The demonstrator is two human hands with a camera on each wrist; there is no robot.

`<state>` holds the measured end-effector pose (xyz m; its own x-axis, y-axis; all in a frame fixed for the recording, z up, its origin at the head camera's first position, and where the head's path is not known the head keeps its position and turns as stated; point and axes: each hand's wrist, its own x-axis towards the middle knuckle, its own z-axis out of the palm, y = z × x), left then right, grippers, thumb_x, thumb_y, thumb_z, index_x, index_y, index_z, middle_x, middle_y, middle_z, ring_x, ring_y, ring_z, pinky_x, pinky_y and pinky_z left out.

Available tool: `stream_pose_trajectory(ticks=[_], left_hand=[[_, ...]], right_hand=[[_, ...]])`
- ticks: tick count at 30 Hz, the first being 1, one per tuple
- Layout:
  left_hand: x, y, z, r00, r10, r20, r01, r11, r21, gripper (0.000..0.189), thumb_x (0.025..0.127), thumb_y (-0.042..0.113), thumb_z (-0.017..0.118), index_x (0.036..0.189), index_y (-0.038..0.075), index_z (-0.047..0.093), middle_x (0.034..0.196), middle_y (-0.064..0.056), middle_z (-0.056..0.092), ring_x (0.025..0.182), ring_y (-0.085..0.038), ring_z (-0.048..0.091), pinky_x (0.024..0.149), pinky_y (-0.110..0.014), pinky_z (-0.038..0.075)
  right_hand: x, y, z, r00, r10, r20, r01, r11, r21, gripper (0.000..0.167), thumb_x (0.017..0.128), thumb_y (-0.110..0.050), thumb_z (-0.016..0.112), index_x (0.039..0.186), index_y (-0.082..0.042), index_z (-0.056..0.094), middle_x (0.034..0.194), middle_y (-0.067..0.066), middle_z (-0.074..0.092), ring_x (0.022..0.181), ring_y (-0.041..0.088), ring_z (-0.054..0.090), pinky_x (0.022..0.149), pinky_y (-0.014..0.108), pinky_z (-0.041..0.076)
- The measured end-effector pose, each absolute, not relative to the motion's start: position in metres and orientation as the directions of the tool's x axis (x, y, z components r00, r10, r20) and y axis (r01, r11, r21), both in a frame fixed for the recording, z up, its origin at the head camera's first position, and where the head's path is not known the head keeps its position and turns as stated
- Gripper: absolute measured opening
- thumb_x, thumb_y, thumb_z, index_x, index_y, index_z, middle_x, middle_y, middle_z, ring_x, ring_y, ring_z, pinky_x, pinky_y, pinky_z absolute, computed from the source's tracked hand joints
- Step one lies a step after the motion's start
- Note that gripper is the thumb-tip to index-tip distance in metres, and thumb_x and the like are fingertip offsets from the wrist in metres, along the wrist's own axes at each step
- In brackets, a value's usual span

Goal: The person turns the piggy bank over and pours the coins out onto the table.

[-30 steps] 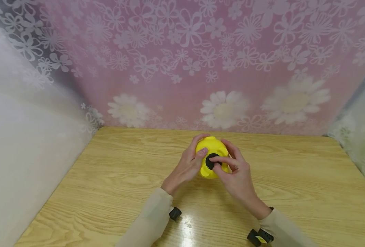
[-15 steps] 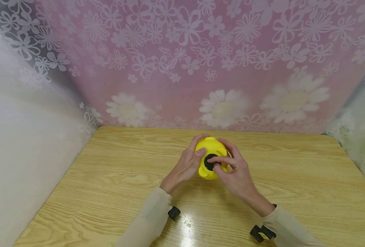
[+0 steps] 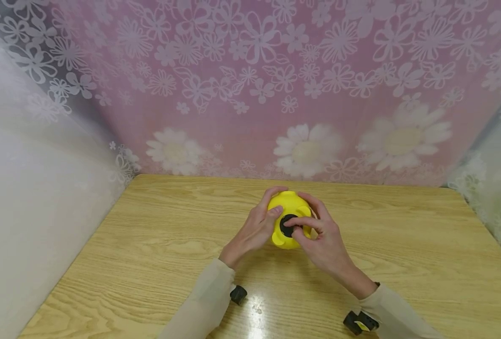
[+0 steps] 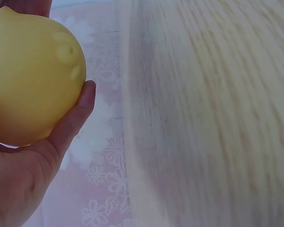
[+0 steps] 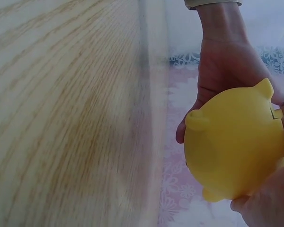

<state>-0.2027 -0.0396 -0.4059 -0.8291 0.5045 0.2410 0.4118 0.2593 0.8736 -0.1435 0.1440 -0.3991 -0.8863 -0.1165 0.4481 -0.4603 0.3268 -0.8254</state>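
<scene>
A rounded yellow piggy bank (image 3: 289,201) with stubby feet is held off the table, its black plug (image 3: 285,231) facing up toward the head camera. My left hand (image 3: 254,228) grips its left side, the thumb lying near the plug. In the left wrist view the piggy bank (image 4: 33,80) shows smooth, with small raised details near the fingertip. At the plug, the thumb and index finger of my right hand (image 3: 326,240) pinch, partly covering it. Other right fingers reach round the far side. The right wrist view shows the piggy bank (image 5: 232,142) between both hands.
A wood-grain table (image 3: 170,249) lies beneath the hands. Pink flowered cloth (image 3: 242,94) hangs behind its far edge, and pale cloth (image 3: 34,188) hangs at the left side. Dark wrist-worn devices (image 3: 356,322) sit by the sleeves.
The piggy bank and both hands shift very slightly left and lower in the head view. The left grip and the right fingers' place at the plug look the same.
</scene>
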Motion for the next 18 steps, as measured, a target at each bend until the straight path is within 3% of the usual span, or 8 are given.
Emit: stream_pose_trajectory(ticks=[7, 12, 14, 18], left_hand=[[-0.2031, -0.0412, -0.406, -0.833, 0.504, 0.23, 0.403, 0.267, 0.875, 0.045, 0.109, 0.054, 0.029, 0.153, 0.044, 0.028, 0.112, -0.008, 0.061, 0.078, -0.014, 0.065, 0.066, -0.028, 0.059], [-0.2039, -0.0434, -0.4036, -0.847, 0.478, 0.232, 0.396, 0.279, 0.875, 0.044, 0.108, 0.05, 0.034, 0.152, 0.044, 0.03, 0.111, -0.008, 0.06, 0.081, -0.016, 0.064, 0.069, -0.028, 0.058], [-0.2047, -0.0443, -0.4031, -0.857, 0.458, 0.239, 0.393, 0.279, 0.876, 0.045, 0.108, 0.05, 0.036, 0.152, 0.042, 0.031, 0.112, -0.008, 0.06, 0.083, -0.017, 0.064, 0.069, -0.029, 0.058], [-0.2066, -0.0459, -0.4027, -0.875, 0.399, 0.274, 0.401, 0.282, 0.871, 0.052, 0.105, 0.052, 0.041, 0.153, 0.034, 0.033, 0.121, -0.009, 0.057, 0.091, -0.019, 0.061, 0.073, -0.03, 0.057]], right_hand=[[-0.1453, 0.1439, -0.3992, -0.884, -0.13, 0.448, -0.465, 0.331, -0.821, 0.026, 0.09, 0.009, 0.064, 0.094, -0.011, 0.08, 0.158, 0.014, 0.041, 0.148, 0.041, 0.038, 0.098, 0.005, 0.044], [-0.1476, 0.1456, -0.3989, -0.85, -0.124, 0.512, -0.517, 0.387, -0.763, 0.024, 0.087, 0.008, 0.069, 0.093, -0.012, 0.079, 0.154, 0.016, 0.047, 0.144, 0.041, 0.045, 0.1, 0.006, 0.043], [-0.1478, 0.147, -0.3983, -0.833, -0.098, 0.544, -0.53, 0.424, -0.735, 0.021, 0.085, 0.007, 0.073, 0.092, -0.012, 0.077, 0.151, 0.015, 0.051, 0.14, 0.041, 0.049, 0.1, 0.014, 0.05], [-0.1477, 0.1491, -0.3958, -0.832, -0.055, 0.552, -0.509, 0.47, -0.721, 0.019, 0.082, 0.0, 0.082, 0.097, -0.009, 0.075, 0.147, 0.012, 0.056, 0.13, 0.038, 0.058, 0.091, 0.043, 0.061]])
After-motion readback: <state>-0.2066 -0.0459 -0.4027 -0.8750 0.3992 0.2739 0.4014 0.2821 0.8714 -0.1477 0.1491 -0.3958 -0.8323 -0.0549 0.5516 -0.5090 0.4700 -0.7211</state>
